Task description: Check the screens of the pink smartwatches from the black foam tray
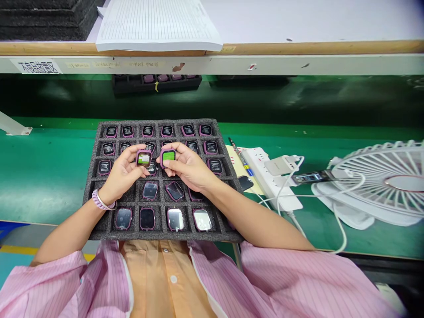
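Observation:
My left hand (127,167) pinches a purple-framed smartwatch body (144,158) by its edges; its screen is lit with green and some lines of text. Close to its right, my right hand (185,165) grips a second purple smartwatch (168,155), whose screen shows mostly plain green. Neither watch has a strap that I can see. Both are held above a dark foam tray (94,194) divided into square compartments. Watches with white text on black, such as one watch (205,130), fill the far rows. Nearer me, a dark-screened watch (147,219) and several others lie with blank or reflecting screens.
Right of the tray stand a white power strip (261,170) with chargers and cables, a pen (243,159) and a white fan (384,185). A shelf edge (265,63) crosses ahead, bearing a stack of paper (159,26) and black foam (46,20). Another tray (132,85) lies beneath it.

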A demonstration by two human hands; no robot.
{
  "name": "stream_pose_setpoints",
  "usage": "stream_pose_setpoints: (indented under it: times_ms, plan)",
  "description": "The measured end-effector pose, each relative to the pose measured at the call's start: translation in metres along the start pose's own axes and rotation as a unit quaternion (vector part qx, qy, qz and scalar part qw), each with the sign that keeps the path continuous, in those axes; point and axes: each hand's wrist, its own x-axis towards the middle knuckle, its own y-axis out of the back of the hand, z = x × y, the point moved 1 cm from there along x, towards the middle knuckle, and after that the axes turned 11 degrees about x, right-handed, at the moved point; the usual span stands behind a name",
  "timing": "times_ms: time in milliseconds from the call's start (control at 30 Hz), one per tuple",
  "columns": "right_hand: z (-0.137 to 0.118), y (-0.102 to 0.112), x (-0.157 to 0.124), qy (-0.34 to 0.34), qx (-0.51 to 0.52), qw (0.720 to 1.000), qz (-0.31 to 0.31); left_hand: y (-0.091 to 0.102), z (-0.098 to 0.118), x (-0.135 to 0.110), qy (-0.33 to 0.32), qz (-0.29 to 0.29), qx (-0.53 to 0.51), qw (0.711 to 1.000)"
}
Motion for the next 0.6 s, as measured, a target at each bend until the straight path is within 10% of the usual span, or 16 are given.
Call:
stream_pose_setpoints:
  times_ms: [600]
  plan:
    - [-0.001, 0.0012, 0.0024, 0.002, -0.01, 0.999, 0.038, 0.0004, 0.0013, -0.0001, 0.026, 0.009, -0.027, 0.999]
